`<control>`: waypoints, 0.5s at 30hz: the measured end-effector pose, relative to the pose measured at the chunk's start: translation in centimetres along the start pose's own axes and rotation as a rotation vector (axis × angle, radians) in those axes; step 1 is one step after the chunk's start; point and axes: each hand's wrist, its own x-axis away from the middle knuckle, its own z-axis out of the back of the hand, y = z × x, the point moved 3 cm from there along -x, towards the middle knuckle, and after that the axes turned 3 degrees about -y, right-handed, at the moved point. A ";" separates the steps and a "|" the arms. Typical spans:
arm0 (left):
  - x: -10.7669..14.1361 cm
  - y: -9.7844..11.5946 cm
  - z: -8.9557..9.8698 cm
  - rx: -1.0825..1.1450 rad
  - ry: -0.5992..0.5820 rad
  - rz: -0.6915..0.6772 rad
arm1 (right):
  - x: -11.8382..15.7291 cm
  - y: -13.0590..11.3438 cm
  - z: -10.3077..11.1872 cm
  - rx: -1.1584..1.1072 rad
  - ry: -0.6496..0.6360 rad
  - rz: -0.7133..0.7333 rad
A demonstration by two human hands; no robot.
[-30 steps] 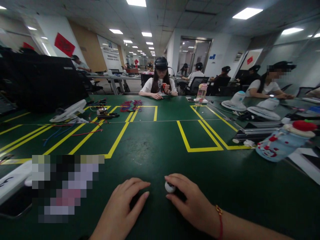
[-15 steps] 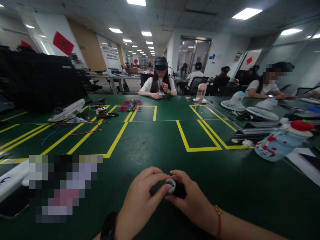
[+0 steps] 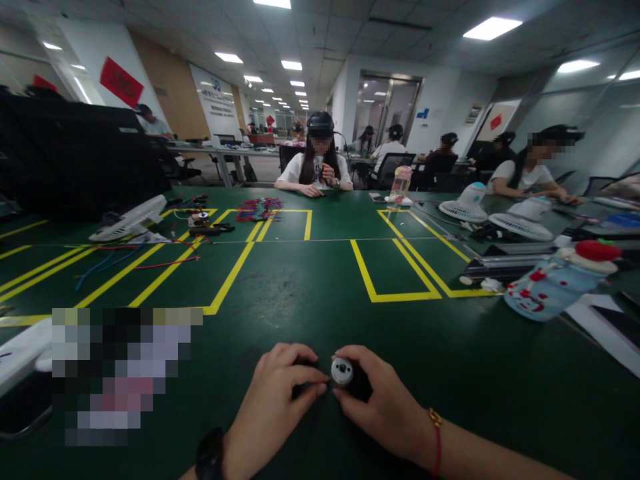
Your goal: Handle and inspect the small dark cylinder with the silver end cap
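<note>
A small round metal part (image 3: 342, 371) with dark holes in its pale top face stands on the green table (image 3: 280, 293), near the front middle. My right hand (image 3: 383, 400) curls around it from the right, with fingertips behind and thumb in front. Just to the left is my left hand (image 3: 280, 393), its thumb and forefinger tips close together beside the metal part. Whether anything small sits between those tips cannot be made out.
A blue bottle with a red lid (image 3: 555, 280) stands at the right, near white fans (image 3: 520, 225) and metal bars. Wires (image 3: 260, 209) and a white fan (image 3: 130, 220) lie far left. A person (image 3: 317, 160) sits opposite. Yellow tape marks the table.
My left hand has drawn back left from the top of the metal part, uncovering its face and holes. My right hand stays around it. The view has shifted slightly.
</note>
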 end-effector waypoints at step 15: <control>3.5 -5.6 3.6 0.365 0.111 0.328 | 13.5 15.5 21.5 0.462 0.606 -0.790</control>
